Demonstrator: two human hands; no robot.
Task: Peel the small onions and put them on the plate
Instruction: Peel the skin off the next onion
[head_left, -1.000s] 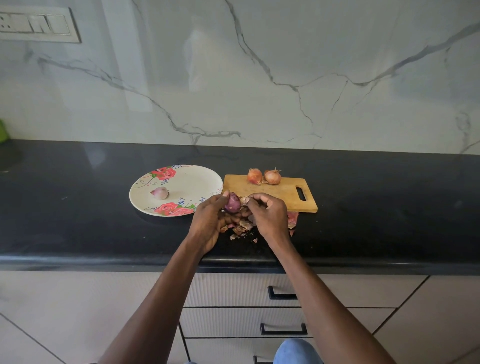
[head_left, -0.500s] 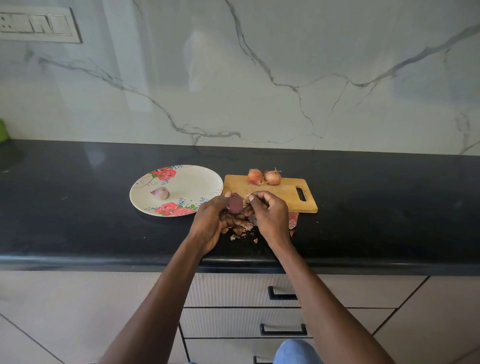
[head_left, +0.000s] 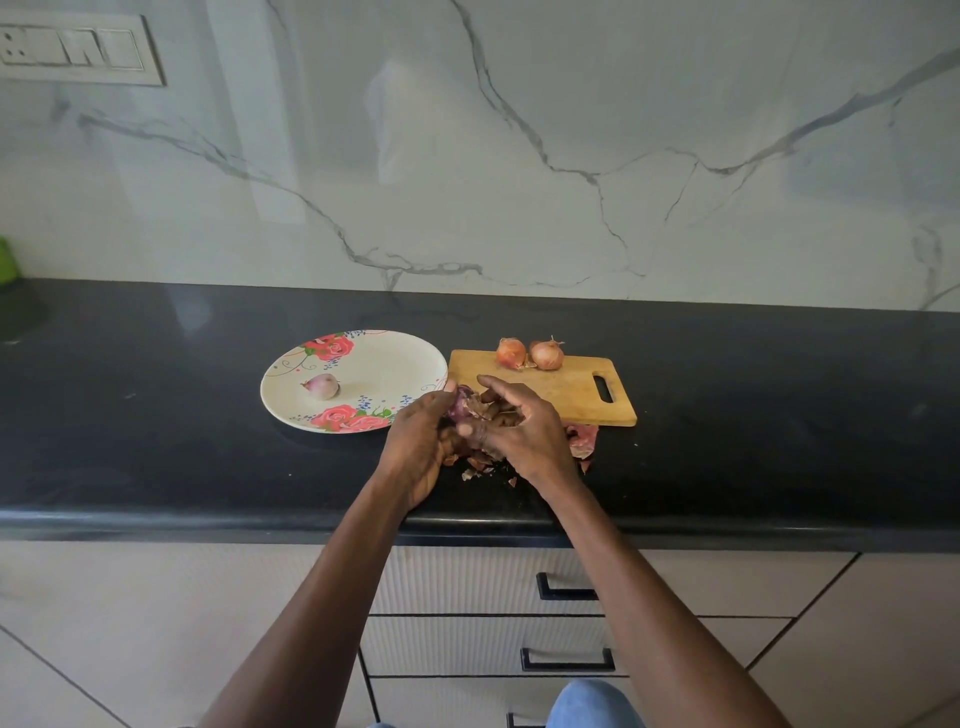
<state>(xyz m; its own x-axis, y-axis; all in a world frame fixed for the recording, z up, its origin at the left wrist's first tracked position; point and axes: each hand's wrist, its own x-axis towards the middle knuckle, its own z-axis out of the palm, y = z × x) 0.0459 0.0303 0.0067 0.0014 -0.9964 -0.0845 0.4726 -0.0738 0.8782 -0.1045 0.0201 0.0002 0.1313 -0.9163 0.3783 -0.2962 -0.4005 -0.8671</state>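
Note:
My left hand (head_left: 418, 441) grips a small purple onion (head_left: 460, 407) in front of the wooden cutting board (head_left: 571, 389). Fingers of my right hand (head_left: 524, 428) curl round brown skin that hangs off that onion. One peeled onion (head_left: 321, 386) lies on the floral plate (head_left: 395, 364) to the left. Two unpeeled onions (head_left: 530, 354) sit at the board's far edge. Loose peels (head_left: 480, 462) lie on the black counter under my hands.
Pink peel scraps (head_left: 582, 439) lie by the board's near edge. The black counter (head_left: 156, 415) runs left and right in front of a marble wall. A switch panel (head_left: 78, 49) is at the upper left. Drawers (head_left: 493, 582) sit below the counter.
My right hand has pulled more skin off the onion and closed over it. The purple onion is now more covered by my fingers. Plate, board and other onions have not moved.

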